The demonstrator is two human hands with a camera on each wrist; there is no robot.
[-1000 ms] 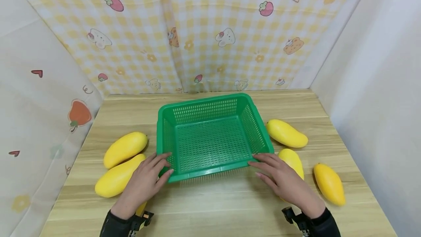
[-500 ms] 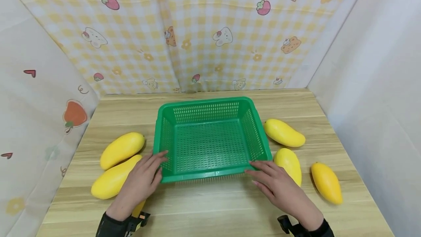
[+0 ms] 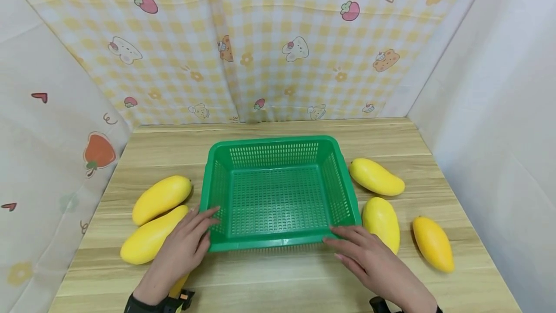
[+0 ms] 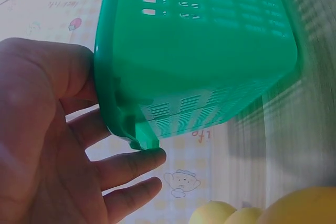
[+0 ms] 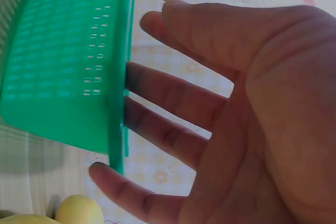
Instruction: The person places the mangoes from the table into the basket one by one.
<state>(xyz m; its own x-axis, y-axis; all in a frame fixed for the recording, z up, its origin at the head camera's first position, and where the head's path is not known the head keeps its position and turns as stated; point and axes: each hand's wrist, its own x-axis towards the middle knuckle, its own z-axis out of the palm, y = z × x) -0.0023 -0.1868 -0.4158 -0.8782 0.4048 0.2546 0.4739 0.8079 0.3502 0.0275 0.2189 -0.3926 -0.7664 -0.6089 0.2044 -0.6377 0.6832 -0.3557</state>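
Note:
A green plastic basket with slotted walls and nothing inside stands in the middle of the wooden table, its long side toward me. My left hand rests on its near left corner with the fingers fairly straight across the rim. In the left wrist view, the thumb lies at the rim's edge. At the near right corner, my right hand lays extended fingers on the rim. Its thumb stays apart from the basket in the right wrist view.
Two yellow mangoes, one farther back and one nearer, lie left of the basket. Another yellow one shows partly under my left wrist. On the right lie three more mangoes. A checked cloth hangs behind the table.
The basket has slid toward me and turned slightly, so its near edge runs straighter. Both hands have moved back with it. My left thumb has left the near rim. The mangoes stay where they were.

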